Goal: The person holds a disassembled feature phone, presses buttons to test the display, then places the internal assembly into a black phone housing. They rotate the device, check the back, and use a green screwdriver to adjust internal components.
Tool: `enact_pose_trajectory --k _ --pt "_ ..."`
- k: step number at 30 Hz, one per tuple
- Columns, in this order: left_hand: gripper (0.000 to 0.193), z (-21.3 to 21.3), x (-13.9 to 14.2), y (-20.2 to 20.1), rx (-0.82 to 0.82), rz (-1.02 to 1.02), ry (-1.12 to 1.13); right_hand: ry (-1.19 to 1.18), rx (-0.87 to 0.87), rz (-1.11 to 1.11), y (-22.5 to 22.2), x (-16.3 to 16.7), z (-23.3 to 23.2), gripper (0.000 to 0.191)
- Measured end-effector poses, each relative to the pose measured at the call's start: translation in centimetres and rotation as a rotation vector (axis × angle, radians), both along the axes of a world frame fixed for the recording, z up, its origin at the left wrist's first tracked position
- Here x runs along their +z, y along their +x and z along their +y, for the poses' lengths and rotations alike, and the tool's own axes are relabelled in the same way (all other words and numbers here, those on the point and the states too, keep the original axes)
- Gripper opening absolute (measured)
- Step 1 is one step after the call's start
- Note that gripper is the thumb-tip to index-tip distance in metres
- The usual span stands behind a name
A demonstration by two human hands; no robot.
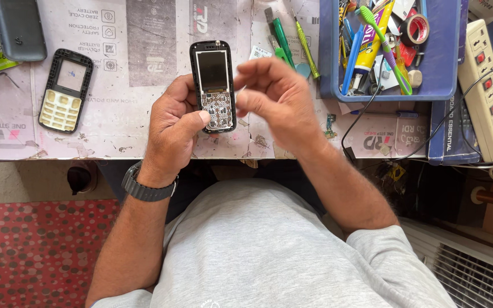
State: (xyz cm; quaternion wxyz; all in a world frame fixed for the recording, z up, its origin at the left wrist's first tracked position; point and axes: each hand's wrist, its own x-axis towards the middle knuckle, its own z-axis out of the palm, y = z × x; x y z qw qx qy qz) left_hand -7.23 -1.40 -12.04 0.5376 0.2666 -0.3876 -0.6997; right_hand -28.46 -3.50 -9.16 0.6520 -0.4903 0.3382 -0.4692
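Opened phone (pixel 213 85): light, stiff, fragile board exposed; gripped by its edges in left hand (pixel 172 122); right hand (pixel 278 100) loosely curled, empty.

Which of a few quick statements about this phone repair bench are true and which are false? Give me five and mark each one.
1. The left hand holds an opened phone with its circuit board bare. True.
2. The right hand grips a screwdriver. False: it holds no tool; the green screwdrivers lie on the table.
3. The phone's front cover with the keypad lies apart on the table. True.
4. The blue tray is empty. False: it holds a toothbrush, a tape roll and other bits.
5. A watch sits on the right wrist. False: it is on the left wrist.
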Motion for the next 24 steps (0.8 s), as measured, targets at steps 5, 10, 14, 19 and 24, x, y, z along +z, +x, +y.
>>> enact_pose_trajectory --k 5,10,14,19,24 --pt "0.049 -0.30 0.14 -0.40 0.014 -0.001 -0.005 -0.025 0.035 0.011 0.24 -0.09 0.40 0.040" --pt "0.049 -0.40 -0.15 -0.45 0.022 -0.024 -0.003 -0.192 0.077 0.109 -0.29 -0.01 0.35 0.041" --pt "0.049 -0.34 -0.57 -0.35 0.024 -0.004 -0.015 -0.132 0.101 0.112 -0.47 -0.25 0.30 0.039" --pt "0.051 -0.43 -0.45 -0.51 0.017 -0.040 -0.028 -0.015 0.037 0.057 -0.13 -0.02 0.11 0.041" --pt "0.050 -0.44 0.09 -0.48 -0.006 -0.045 -0.022 0.031 -0.025 0.089 0.48 0.28 -0.08 0.039"
